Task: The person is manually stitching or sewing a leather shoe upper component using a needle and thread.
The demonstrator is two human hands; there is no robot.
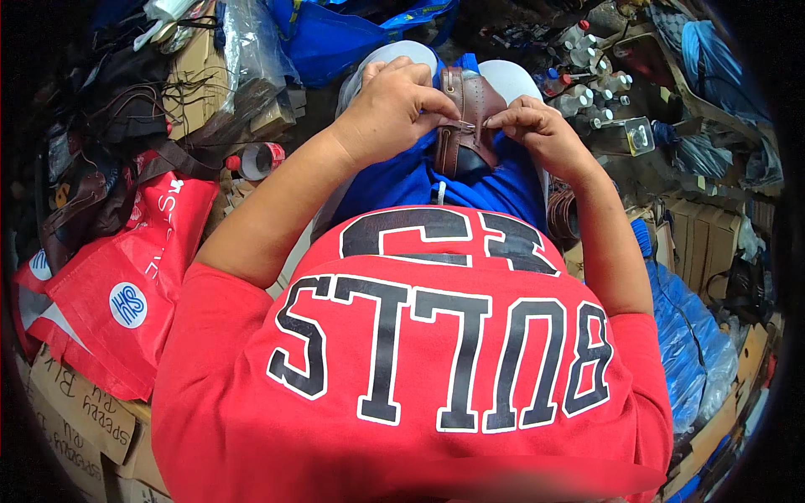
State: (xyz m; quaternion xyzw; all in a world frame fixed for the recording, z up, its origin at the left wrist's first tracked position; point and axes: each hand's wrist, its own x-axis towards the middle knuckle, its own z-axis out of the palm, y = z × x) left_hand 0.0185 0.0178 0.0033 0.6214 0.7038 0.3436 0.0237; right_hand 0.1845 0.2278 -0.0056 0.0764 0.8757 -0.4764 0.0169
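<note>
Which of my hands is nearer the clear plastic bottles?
Right. Your right hand is just left of the clear plastic bottles; your left hand is farther left, past the brown leather piece.

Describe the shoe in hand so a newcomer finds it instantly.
From the red shirt, look up to the blue cloth on the lap. Between the left hand and right hand is the leather shoe, brown against the surrounding blue.

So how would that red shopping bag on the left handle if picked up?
The red shopping bag would probably flop, since it lies creased and collapsed. It may be light for its size: the material looks thin, though any contents are hidden.
</note>
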